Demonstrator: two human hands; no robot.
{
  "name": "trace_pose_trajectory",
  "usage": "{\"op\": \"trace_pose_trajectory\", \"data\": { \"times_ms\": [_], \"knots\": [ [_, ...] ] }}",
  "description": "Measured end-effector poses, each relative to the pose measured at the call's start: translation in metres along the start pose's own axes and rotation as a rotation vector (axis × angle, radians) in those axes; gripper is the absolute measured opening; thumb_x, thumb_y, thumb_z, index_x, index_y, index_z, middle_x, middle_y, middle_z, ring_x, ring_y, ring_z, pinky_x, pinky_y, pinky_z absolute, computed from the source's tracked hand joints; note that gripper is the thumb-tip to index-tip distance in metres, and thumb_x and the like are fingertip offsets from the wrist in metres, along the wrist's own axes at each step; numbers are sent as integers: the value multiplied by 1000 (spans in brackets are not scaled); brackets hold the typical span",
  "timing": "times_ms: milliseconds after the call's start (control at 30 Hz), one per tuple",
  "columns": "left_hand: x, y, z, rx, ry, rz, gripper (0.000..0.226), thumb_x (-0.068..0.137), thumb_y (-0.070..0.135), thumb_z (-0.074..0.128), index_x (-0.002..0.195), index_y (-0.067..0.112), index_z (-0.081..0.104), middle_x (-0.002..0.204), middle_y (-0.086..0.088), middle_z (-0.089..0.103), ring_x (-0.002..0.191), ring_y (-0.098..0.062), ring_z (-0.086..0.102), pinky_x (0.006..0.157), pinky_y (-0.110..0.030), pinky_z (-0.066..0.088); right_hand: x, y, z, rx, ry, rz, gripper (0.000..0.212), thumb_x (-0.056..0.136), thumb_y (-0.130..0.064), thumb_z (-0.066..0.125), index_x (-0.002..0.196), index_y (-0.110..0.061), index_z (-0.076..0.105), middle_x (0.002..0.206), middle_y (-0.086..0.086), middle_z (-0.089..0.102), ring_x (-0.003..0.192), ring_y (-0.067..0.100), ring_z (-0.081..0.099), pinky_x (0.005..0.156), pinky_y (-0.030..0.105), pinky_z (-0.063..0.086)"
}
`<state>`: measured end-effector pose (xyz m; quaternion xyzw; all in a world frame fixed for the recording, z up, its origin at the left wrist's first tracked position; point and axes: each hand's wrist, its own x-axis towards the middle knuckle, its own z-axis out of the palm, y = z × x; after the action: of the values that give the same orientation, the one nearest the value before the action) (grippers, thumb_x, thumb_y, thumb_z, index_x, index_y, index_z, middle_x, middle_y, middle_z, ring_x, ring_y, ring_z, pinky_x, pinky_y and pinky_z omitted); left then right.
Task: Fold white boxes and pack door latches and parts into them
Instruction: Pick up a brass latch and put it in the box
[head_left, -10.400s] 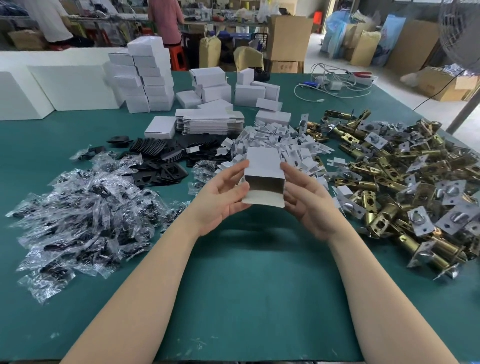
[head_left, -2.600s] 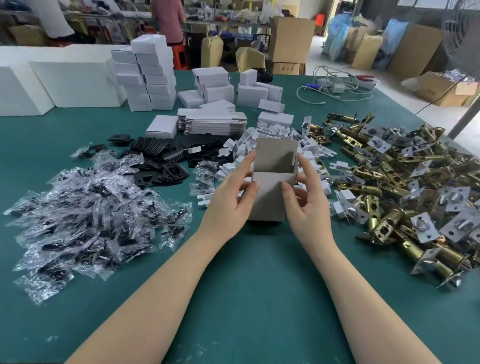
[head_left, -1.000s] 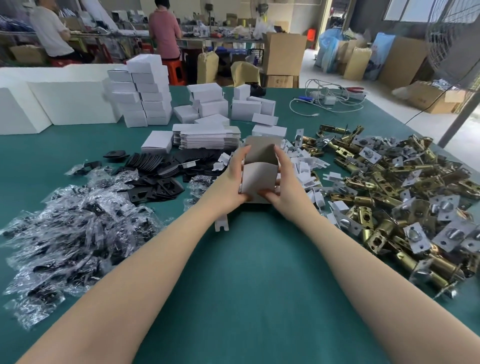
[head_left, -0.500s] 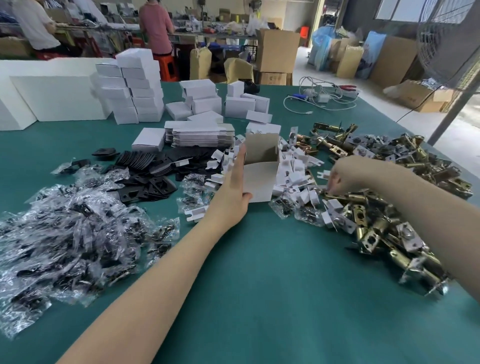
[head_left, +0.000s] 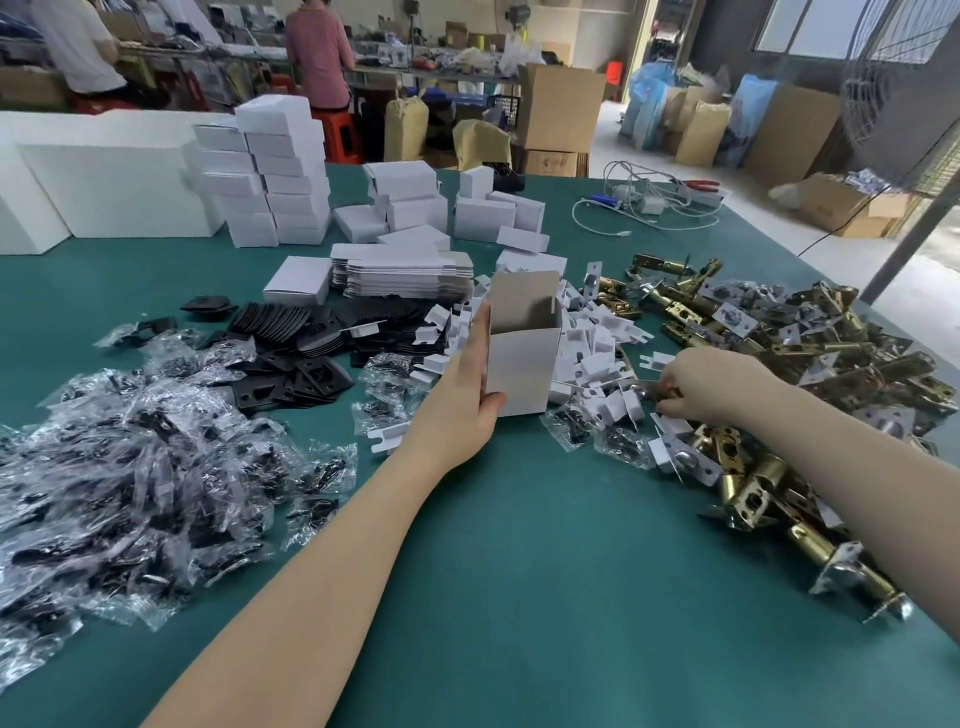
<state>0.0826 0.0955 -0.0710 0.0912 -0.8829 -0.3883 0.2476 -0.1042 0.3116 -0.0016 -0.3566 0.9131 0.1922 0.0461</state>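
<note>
While left hand (head_left: 460, 400) grips box (head_left: 522, 364), right hand (head_left: 711, 384) reaches latches (head_left: 831, 364).

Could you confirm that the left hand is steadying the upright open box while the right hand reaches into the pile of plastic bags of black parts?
Not quite. In the head view the left hand does steady the upright open box, but the right hand reaches into the pile of brass door latches on the right; the plastic bags lie on the left.
</note>
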Motion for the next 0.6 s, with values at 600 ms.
{"op": "trace_pose_trajectory", "data": {
  "times_ms": [600],
  "knots": [
    [-1, -1, 2, -85, 24, -10, 92, 99, 24, 54, 138, 66, -17, 132, 7, 46, 101, -10, 62, 87, -34, 47, -21, 67, -5, 660, 80, -108, 20, 82, -43, 69, 95, -29, 63, 86, -9, 66, 74, 3, 61, 62, 11, 42]
  ]
}}
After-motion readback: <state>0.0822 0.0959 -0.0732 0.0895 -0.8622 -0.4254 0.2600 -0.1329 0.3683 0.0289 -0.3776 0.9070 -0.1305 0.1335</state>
